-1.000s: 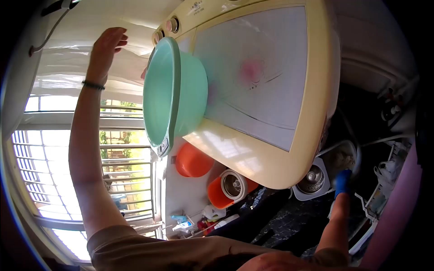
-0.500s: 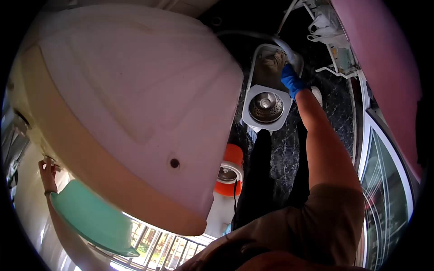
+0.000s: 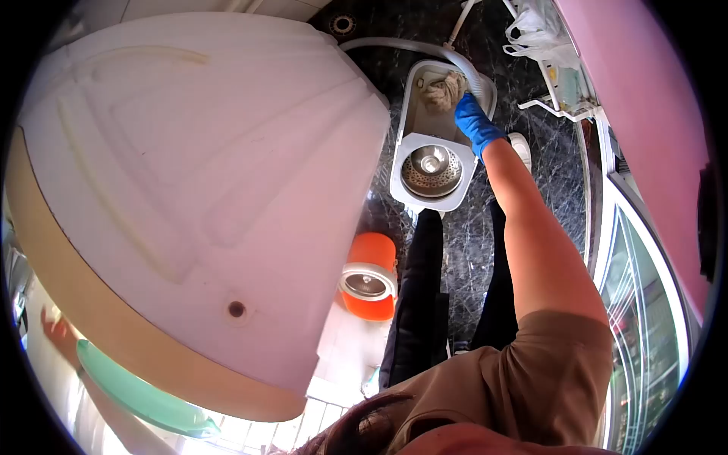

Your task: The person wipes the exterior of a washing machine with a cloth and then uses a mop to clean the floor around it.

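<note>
My right hand (image 3: 478, 127), in a blue glove, reaches down into a grey mop bucket (image 3: 406, 91). Its fingers close around the lower end of a grey ribbed hose (image 3: 469, 74) at the bucket's right side. A beige crumpled cloth (image 3: 444, 92) lies in the bucket just left of the glove. The near part of the bucket carries a round metal spin basket (image 3: 431, 171). At the far left, my bare left hand (image 3: 57, 327) is by the tan edge of a large pale panel (image 3: 227, 152). Its fingers are blurred. A green plastic basin (image 3: 140, 394) is beside that forearm.
An orange bucket (image 3: 371, 250) with a white rim stands beside my leg. Dark marbled floor (image 3: 553, 178) surrounds the mop bucket, with a drain (image 3: 343, 25) at the back. A white rack (image 3: 557, 91) with plastic bags (image 3: 540, 34) and a glass door (image 3: 644, 303) line the right side.
The view has shifted and brightened. My left hand, earlier pinching at the panel's tan edge, is now lower and blurred. My right hand stays on the hose at the mop bucket.
</note>
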### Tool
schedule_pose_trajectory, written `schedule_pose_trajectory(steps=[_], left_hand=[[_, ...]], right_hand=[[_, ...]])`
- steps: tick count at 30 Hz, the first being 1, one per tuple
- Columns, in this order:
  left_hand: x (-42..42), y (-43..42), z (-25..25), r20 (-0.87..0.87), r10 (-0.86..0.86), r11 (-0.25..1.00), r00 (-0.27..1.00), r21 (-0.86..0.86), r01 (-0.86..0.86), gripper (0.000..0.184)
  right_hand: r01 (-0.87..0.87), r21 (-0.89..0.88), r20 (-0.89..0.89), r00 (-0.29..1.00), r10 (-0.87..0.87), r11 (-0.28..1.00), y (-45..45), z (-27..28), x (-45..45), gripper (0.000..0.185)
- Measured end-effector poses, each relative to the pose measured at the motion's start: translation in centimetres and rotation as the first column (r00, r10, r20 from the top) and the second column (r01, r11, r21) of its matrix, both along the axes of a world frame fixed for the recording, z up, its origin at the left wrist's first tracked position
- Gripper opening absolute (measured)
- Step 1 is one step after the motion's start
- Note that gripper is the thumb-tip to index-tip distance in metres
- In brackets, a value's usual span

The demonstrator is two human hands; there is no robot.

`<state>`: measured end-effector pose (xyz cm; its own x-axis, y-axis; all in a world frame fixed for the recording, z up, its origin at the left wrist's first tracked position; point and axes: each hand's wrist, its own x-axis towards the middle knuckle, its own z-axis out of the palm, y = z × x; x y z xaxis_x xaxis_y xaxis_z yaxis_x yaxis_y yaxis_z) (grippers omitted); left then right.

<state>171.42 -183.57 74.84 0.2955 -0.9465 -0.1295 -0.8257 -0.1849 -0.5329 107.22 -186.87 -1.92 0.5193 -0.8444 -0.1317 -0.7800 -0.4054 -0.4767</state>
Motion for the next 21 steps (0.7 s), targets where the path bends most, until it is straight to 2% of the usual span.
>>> schedule_pose_trajectory(steps=[6,9,11,14,15,16,17,18,19,20,21], left_hand=[[-17.2,5.2,-2.0,-0.095,-0.071,0.98,0.993,-0.19,0.052,0.038],[-26.4,9.6,-4.4,-0.224,-0.027,0.982,0.974,-0.19,-0.017,0.035],[-32.3,12.1,-6.7,-0.363,0.037,0.988,0.931,-0.128,-0.089,0.034],[-40.1,14.9,-10.9,-0.595,0.155,0.983,0.789,0.016,-0.182,0.032],[-42.1,15.5,-12.3,-0.661,0.201,0.976,0.723,0.076,-0.203,0.031],[-43.8,15.9,-14.1,-0.721,0.233,0.971,0.652,0.131,-0.202,0.03],[-45.0,15.9,-16.4,-0.779,0.217,0.976,0.588,0.157,-0.152,0.03],[-46.0,15.5,-19.4,-0.844,0.157,0.987,0.513,0.145,-0.064,0.029],[-47.6,13.5,-23.2,-0.92,-0.025,0.996,0.392,0.012,0.091,0.029],[-48.2,15.7,-26.5,-0.94,0.015,0.998,0.342,0.035,0.053,0.027],[-49.9,15.6,-31.4,-0.924,0.07,0.996,0.376,0.045,-0.075,0.026]], right_hand=[[-0.022,0.017,0.08,0.997,0.021,1.0,0.3,-2.0,-0.5,0.017],[-0.039,0.013,0.126,0.991,0.038,0.999,0.2,-3.2,-1.0,0.018],[-0.06,0.01,0.163,0.985,0.057,0.998,0.4,-4.0,-0.9,0.018],[-0.091,-0.039,0.252,0.963,0.098,0.995,0.1,-6.0,-1.3,0.019],[-0.114,-0.107,0.289,0.947,0.141,0.988,0.4,-7.4,-1.4,0.02],[-0.08,0.033,0.295,0.953,0.066,0.996,0.3,-6.9,-1.4,0.02],[-0.1,0.047,0.268,0.96,0.084,0.994,0.0,-6.5,-1.5,0.02],[-0.128,0.033,0.246,0.962,0.116,0.991,-0.3,-6.4,-1.6,0.02],[-0.164,-0.013,0.226,0.961,0.162,0.986,-1.1,-6.3,-1.6,0.02],[-0.203,-0.073,0.191,0.958,0.213,0.977,-1.4,-5.8,-1.7,0.02],[-0.317,-0.067,0.097,0.941,0.323,0.946,-1.6,-4.7,-2.0,0.02]])
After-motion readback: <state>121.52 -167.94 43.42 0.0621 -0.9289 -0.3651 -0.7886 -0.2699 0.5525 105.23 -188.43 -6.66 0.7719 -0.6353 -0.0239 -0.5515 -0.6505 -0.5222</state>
